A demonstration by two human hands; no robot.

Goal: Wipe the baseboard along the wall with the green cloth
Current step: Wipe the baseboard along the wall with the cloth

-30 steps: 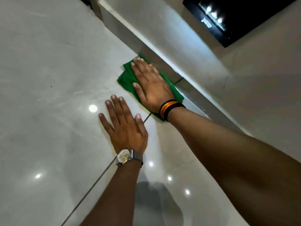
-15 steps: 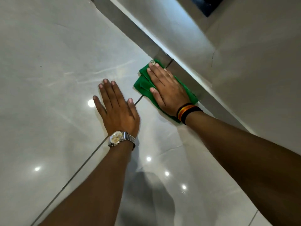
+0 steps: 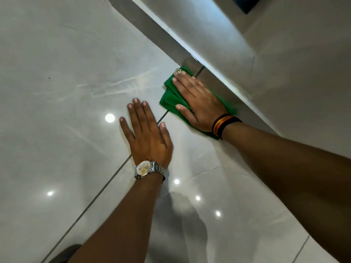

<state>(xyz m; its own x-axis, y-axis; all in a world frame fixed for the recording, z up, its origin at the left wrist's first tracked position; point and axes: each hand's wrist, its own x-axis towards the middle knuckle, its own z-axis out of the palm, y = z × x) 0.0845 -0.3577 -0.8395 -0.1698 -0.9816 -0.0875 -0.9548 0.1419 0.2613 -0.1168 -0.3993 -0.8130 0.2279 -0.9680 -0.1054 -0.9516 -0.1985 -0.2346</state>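
The green cloth (image 3: 169, 95) lies folded on the glossy floor, its far edge against the grey baseboard (image 3: 159, 35) that runs diagonally along the wall. My right hand (image 3: 197, 99), with a striped band at the wrist, presses flat on the cloth with its fingers pointing along the baseboard. Its fingertips reach a vertical seam in the baseboard. My left hand (image 3: 150, 137), wearing a metal watch, rests flat on the floor just left of the cloth with its fingers spread, holding nothing.
Pale polished floor tiles (image 3: 57, 92) reflect ceiling lights, and a dark grout line runs under my left wrist to the cloth. The light wall (image 3: 284, 73) rises on the right. A dark panel (image 3: 245, 4) hangs at the top. A dark shape (image 3: 64, 253) sits bottom left.
My right hand has slid the cloth back toward me along the baseboard, so the seam now lies at my fingertips. The left hand stays planted on the floor.
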